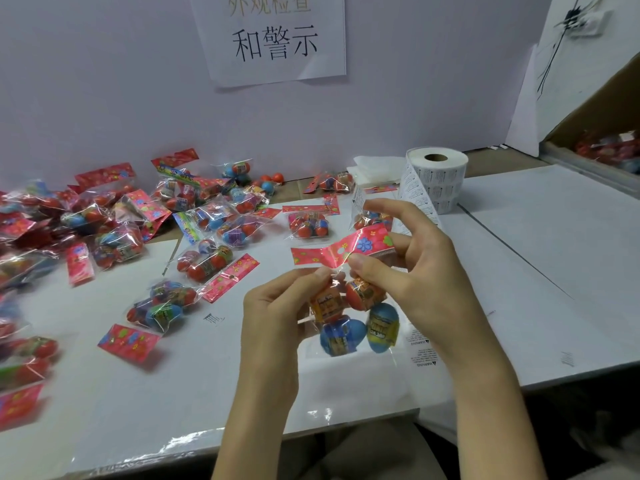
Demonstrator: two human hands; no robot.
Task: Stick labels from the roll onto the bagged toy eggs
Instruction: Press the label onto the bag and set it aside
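Raised left hand [273, 317], right hand [415, 271]: fingers pinching crinkly clear bag of glossy toy eggs [353, 323], in front of white paper label roll [437, 178].

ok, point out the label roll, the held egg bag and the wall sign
label roll [440, 181]: head view, printed side wall
held egg bag [367, 242]: head view, red header card
wall sign [273, 41]: head view, printed characters

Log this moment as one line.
left hand: pinching bagged toy eggs | right hand: pinching same bag near its top | label roll: on table behind | other bags: scattered left
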